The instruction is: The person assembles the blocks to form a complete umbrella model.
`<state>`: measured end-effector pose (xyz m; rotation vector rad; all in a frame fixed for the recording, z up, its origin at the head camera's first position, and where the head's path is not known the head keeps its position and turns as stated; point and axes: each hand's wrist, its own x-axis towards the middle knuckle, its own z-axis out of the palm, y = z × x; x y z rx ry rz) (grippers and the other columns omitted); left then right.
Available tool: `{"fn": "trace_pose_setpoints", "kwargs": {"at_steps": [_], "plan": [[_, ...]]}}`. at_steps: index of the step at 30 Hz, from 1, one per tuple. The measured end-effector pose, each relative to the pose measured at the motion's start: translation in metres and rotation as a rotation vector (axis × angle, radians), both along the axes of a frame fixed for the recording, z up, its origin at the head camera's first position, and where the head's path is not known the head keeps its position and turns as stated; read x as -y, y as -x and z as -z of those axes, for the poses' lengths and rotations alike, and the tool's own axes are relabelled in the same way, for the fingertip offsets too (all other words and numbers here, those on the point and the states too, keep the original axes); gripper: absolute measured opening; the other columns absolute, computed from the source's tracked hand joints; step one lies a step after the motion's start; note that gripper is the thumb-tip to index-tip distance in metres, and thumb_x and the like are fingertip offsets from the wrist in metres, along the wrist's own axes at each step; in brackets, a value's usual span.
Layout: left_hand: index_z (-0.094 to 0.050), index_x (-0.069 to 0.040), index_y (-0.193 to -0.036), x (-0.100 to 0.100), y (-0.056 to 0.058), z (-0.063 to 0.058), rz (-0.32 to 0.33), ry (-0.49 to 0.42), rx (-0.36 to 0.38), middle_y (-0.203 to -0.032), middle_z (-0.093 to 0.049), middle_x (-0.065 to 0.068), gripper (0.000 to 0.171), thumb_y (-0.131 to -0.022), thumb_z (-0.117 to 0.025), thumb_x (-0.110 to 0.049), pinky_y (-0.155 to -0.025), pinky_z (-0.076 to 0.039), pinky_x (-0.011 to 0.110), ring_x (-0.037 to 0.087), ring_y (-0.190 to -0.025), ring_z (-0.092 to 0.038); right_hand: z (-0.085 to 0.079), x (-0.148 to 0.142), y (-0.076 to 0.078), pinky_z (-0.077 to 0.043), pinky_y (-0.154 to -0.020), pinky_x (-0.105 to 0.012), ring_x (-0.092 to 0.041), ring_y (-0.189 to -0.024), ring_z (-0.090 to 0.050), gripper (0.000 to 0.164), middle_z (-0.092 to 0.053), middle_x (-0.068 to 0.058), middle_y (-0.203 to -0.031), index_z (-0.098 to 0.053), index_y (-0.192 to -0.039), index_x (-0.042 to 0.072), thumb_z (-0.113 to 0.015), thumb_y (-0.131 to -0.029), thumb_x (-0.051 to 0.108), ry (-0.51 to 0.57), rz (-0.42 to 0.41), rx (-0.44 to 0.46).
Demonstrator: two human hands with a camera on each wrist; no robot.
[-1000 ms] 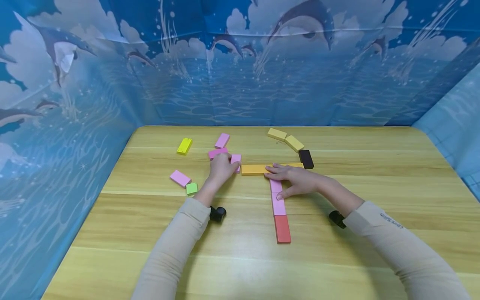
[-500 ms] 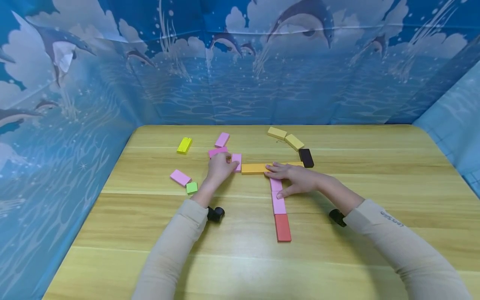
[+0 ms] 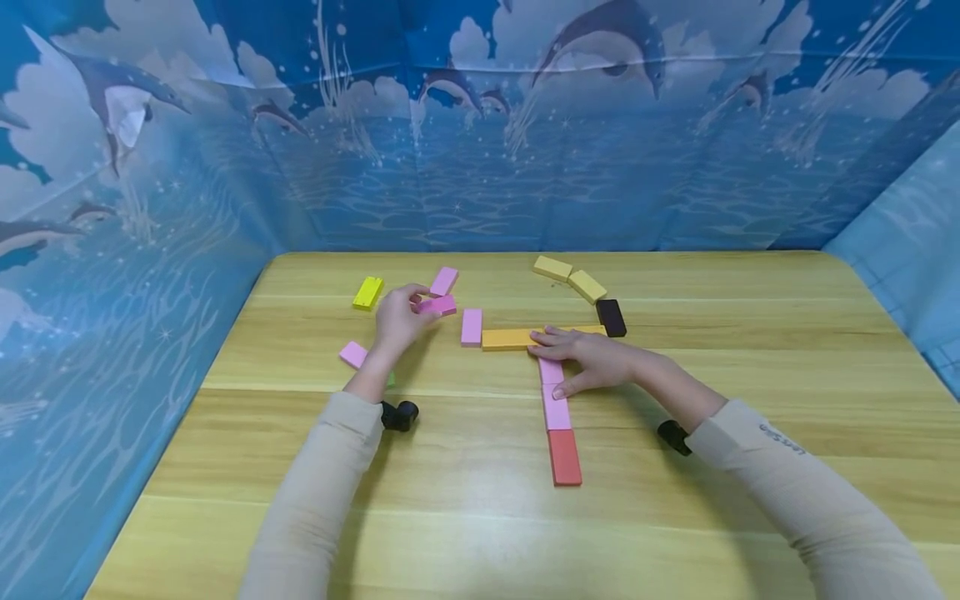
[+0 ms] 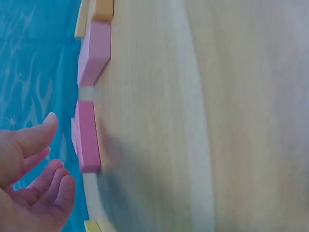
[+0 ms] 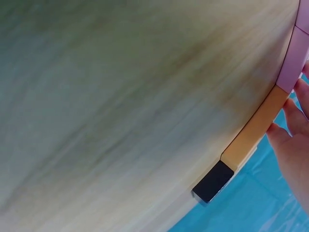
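My left hand (image 3: 397,321) hovers at a magenta block (image 3: 441,306), thumb and fingers spread apart at its left end. In the left wrist view a gap shows between the fingertips and the magenta block (image 4: 88,137). A light pink block (image 3: 471,328) stands beside the left end of a long orange block (image 3: 507,339). My right hand (image 3: 600,358) lies with fingers extended over the orange block and two light pink blocks (image 3: 556,412) that run toward me, ending at a red block (image 3: 566,457). Fingers partly cover the orange block's middle.
A black block (image 3: 611,318) and two pale yellow blocks (image 3: 552,267) curve away behind the orange one. Another pink block (image 3: 444,281) lies behind the magenta one, a bright yellow block (image 3: 368,293) to its left. A pink block (image 3: 352,354) and a green block (image 3: 391,380) are partly behind the left arm.
My left hand has let go of the light pink block beside the orange one and moved left to the magenta block. My right hand stays where it was.
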<state>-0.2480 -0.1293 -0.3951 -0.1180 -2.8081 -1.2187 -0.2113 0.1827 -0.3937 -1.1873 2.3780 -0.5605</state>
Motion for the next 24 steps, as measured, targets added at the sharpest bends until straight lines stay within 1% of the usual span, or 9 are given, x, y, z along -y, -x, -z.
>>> {"fn": "trace_pose_setpoints", "kwargs": {"at_steps": [3, 5, 11, 14, 15, 19, 21, 22, 24], "plan": [[-0.061, 0.005, -0.116, 0.006, 0.003, 0.002, 0.004, 0.018, -0.009, -0.109, -0.061, 0.024, 0.042, -0.078, -0.074, -0.007, -0.083, -0.045, 0.041, 0.033, -0.093, -0.060, 0.002, 0.000, -0.001, -0.022, -0.106, -0.055, -0.040, -0.138, -0.013, 0.074, -0.023, -0.018, -0.150, -0.035, -0.143, 0.003, -0.067, -0.085, 0.035, 0.009, -0.003, 0.003], [-0.060, 0.005, -0.117, 0.009, 0.005, 0.005, 0.003, 0.025, 0.005, -0.113, -0.060, 0.024, 0.043, -0.078, -0.074, -0.007, -0.086, -0.044, 0.041, 0.034, -0.098, -0.058, 0.002, 0.001, -0.001, -0.022, -0.105, -0.055, -0.040, -0.138, -0.013, 0.074, -0.022, -0.018, -0.151, -0.035, -0.143, 0.003, -0.067, -0.085, 0.035, 0.011, 0.000, 0.009], [-0.057, 0.003, -0.123, 0.010, 0.010, 0.012, -0.013, 0.005, 0.120, -0.119, -0.058, 0.021, 0.049, -0.079, -0.074, -0.007, -0.094, -0.041, 0.040, 0.032, -0.109, -0.053, 0.003, 0.000, -0.001, -0.023, -0.104, -0.056, -0.040, -0.138, -0.014, 0.075, -0.023, -0.018, -0.150, -0.035, -0.142, 0.002, -0.067, -0.084, 0.038, 0.023, 0.001, 0.004], [-0.058, 0.002, -0.123, 0.009, 0.016, 0.018, -0.024, -0.010, 0.145, -0.118, -0.059, 0.019, 0.048, -0.078, -0.074, -0.007, -0.092, -0.042, 0.039, 0.030, -0.107, -0.054, 0.003, -0.001, -0.002, -0.025, -0.103, -0.057, -0.041, -0.137, -0.016, 0.075, -0.025, -0.020, -0.149, -0.037, -0.142, 0.001, -0.066, -0.084, 0.039, 0.036, -0.005, -0.021], [-0.060, 0.001, -0.120, 0.009, 0.018, 0.022, -0.028, -0.014, 0.117, -0.114, -0.061, 0.018, 0.047, -0.077, -0.076, -0.008, -0.088, -0.045, 0.036, 0.028, -0.102, -0.056, 0.003, -0.001, -0.002, -0.026, -0.102, -0.057, -0.042, -0.136, -0.017, 0.075, -0.026, -0.021, -0.148, -0.037, -0.141, 0.001, -0.066, -0.084, 0.040, 0.039, -0.007, -0.030], [-0.062, 0.002, -0.117, 0.007, 0.023, 0.028, -0.035, -0.009, 0.097, -0.108, -0.063, 0.017, 0.042, -0.078, -0.075, -0.006, -0.082, -0.046, 0.034, 0.026, -0.093, -0.056, 0.003, -0.002, 0.000, -0.025, -0.103, -0.056, -0.041, -0.137, -0.017, 0.074, -0.027, -0.020, -0.148, -0.038, -0.141, 0.001, -0.067, -0.084, 0.038, 0.036, -0.006, -0.035], [-0.063, 0.003, -0.115, 0.006, 0.022, 0.028, -0.038, -0.009, 0.080, -0.107, -0.064, 0.017, 0.040, -0.078, -0.075, -0.006, -0.080, -0.045, 0.035, 0.026, -0.091, -0.055, 0.003, -0.002, 0.000, -0.024, -0.105, -0.054, -0.039, -0.138, -0.015, 0.075, -0.025, -0.018, -0.149, -0.037, -0.142, 0.002, -0.068, -0.083, 0.038, 0.027, 0.001, -0.013], [-0.061, 0.003, -0.117, 0.005, 0.021, 0.026, -0.038, -0.005, 0.100, -0.109, -0.063, 0.018, 0.040, -0.079, -0.073, -0.005, -0.083, -0.044, 0.037, 0.027, -0.093, -0.055, 0.002, -0.001, 0.001, -0.023, -0.106, -0.053, -0.039, -0.138, -0.015, 0.075, -0.025, -0.017, -0.150, -0.037, -0.142, 0.003, -0.068, -0.083, 0.037, 0.020, 0.007, -0.006], [-0.061, 0.004, -0.117, 0.004, 0.019, 0.024, -0.038, -0.004, 0.086, -0.109, -0.063, 0.019, 0.040, -0.080, -0.073, -0.005, -0.080, -0.043, 0.036, 0.027, -0.091, -0.053, 0.001, -0.001, 0.001, -0.023, -0.106, -0.053, -0.038, -0.138, -0.014, 0.075, -0.025, -0.017, -0.150, -0.037, -0.142, 0.003, -0.068, -0.083, 0.038, 0.012, 0.012, -0.002]]}}
